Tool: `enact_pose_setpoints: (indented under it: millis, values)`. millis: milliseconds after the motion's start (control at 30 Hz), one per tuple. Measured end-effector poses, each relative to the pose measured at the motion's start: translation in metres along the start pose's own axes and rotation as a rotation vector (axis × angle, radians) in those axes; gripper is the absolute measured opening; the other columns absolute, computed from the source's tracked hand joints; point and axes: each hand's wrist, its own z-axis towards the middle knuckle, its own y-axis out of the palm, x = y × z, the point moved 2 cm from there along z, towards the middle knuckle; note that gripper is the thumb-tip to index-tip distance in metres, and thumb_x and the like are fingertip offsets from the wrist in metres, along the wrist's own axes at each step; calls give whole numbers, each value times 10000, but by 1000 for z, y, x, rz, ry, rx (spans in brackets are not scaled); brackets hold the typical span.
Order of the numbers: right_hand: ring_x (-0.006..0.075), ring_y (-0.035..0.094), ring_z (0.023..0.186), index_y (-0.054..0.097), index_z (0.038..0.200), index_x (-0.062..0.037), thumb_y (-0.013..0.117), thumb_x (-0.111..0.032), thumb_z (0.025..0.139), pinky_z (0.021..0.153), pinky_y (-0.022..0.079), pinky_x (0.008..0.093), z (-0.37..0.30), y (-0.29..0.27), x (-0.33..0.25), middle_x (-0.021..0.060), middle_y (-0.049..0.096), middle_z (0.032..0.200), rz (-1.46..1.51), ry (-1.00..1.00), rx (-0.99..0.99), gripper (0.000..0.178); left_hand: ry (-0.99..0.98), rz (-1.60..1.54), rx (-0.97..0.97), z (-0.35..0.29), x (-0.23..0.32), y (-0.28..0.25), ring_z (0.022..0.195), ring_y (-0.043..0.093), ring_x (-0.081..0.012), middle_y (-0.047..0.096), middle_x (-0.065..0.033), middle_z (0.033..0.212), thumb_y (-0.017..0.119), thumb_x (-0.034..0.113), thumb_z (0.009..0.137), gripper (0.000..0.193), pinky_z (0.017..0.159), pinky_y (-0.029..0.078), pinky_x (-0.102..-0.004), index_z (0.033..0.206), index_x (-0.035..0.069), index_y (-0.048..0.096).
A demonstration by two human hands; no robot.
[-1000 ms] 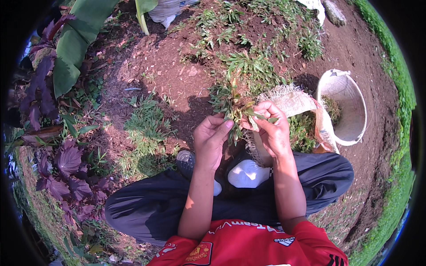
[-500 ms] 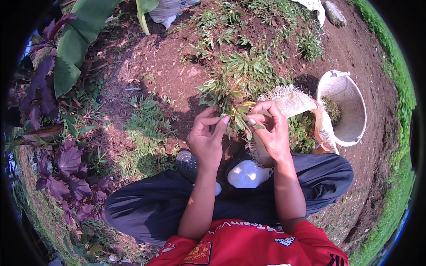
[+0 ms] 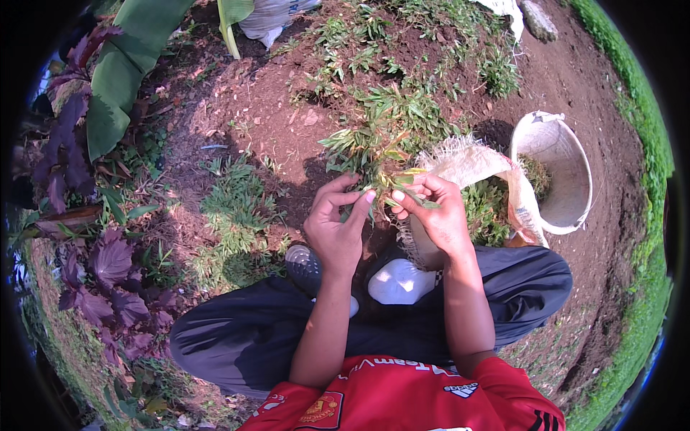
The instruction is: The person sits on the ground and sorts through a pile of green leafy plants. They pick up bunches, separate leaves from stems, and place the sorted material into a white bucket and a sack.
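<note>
A clump of leafy green plants (image 3: 365,152), with some yellowed leaves, is held up in front of me over the soil. My left hand (image 3: 335,224) is closed on its lower left side, thumb and fingers pinching the stems. On the other side my right hand (image 3: 440,215) pinches a few leaves and stems between thumb and forefinger. The fingertips of both hands are close together but apart. Below and right of the right hand lies an opened woven sack (image 3: 471,164) with green plants (image 3: 486,212) in it.
A pale bucket (image 3: 575,179) lies tipped beside the sack, some plant matter at its mouth. Low green plants (image 3: 241,197) grow at left, purple-leaved plants (image 3: 111,262) farther left. A broad leaf (image 3: 133,54) hangs at upper left. A white sack (image 3: 269,25) and a stone (image 3: 539,20) lie at the back.
My right hand has turned slightly and its fingers have curled in closer on the leaves. The left hand keeps its grip on the plant clump, nearly unmoved.
</note>
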Motion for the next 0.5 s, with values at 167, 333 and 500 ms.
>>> enact_pose_setpoints:
  millis: [167, 333, 500]
  values:
    - [120, 656, 1111, 598, 1309, 26, 547, 143, 913, 876, 546, 270, -5, -7, -18, 82, 702, 1138, 176, -59, -23, 416, 141, 91, -36, -3, 5, 1, 1226, 670, -313, 696, -163, 1178, 817, -72, 820, 147, 980, 576, -394, 857, -20, 685]
    - [176, 636, 1102, 584, 1383, 37, 811, -283, 917, 992, 494, 355, -18, -17, -33, 120, 718, 1143, -164, -132, 101, 610, 451, 286, -214, -11, 14, 25, 1205, 689, -373, 720, -135, 1104, 855, -57, 734, 213, 974, 597, -429, 833, 13, 680]
    - [160, 644, 987, 672, 1188, 33, 754, -194, 962, 927, 505, 345, -41, -63, -61, 128, 743, 1076, -392, -233, 299, 330, 419, 237, -285, -27, 11, 59, 1244, 617, -383, 645, -177, 1253, 924, 59, 679, 620, 982, 553, -468, 1210, 32, 606]
